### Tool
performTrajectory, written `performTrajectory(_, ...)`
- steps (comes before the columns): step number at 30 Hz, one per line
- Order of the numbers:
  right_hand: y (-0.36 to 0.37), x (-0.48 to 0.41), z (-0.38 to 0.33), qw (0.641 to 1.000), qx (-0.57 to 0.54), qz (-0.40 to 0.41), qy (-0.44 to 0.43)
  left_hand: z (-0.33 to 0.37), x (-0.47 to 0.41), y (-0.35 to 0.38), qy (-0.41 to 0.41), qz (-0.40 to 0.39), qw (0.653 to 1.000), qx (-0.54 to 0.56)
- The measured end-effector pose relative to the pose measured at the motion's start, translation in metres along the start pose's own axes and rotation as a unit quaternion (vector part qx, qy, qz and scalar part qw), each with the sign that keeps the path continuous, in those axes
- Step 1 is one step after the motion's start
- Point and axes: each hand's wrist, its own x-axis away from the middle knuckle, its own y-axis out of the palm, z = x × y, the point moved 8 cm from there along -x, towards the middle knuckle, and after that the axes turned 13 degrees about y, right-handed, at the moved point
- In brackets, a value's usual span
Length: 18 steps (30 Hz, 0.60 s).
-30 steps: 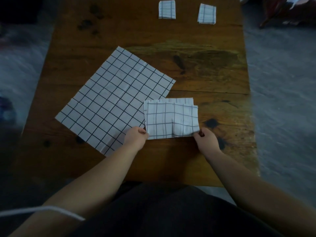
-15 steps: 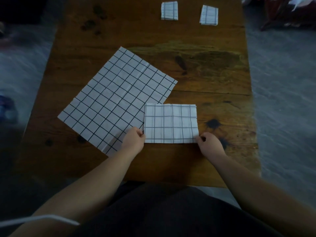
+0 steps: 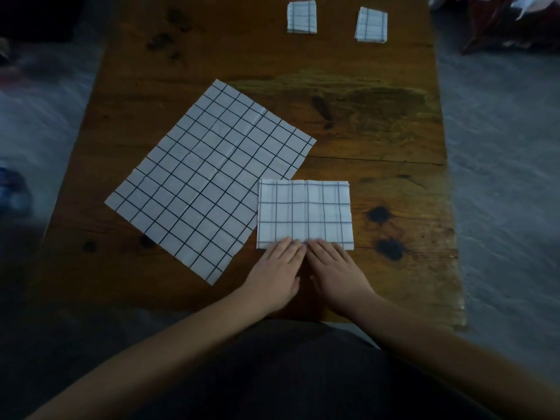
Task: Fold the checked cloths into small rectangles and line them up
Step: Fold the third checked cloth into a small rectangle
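Wooden table bore a finished rectangle and a second rectangle at its far edge, while the left hand and right hand, flat and gripping nothing, pressed the near edge of the half-folded cloth, and the unfolded cloth partly under it awaited folding.

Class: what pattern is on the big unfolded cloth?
White cloth with a dark grid; head view.

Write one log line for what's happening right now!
step: pressing fold | left hand: flat on half-folded cloth near edge | right hand: same | open cloth: unfolded | done: left small rectangle, right small rectangle
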Motion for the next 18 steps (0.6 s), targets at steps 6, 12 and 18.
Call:
performTrajectory(6, 0.017, 0.002, 0.012, 1.000, 0.023, -0.004, 0.013, -0.010, 0.008, 0.016, -0.015, -0.033, 0.999, -0.025)
performTrajectory(12, 0.017, 0.019, 0.055, 0.996, 0.029, 0.002, 0.089, -0.031, 0.037, 0.019, -0.082, -0.035, 0.996, -0.011)
performTrajectory(18, 0.013, 0.031, 0.073, 0.988, 0.013, 0.013, 0.155, -0.041, 0.054, 0.019, -0.139, -0.007, 0.990, 0.008)
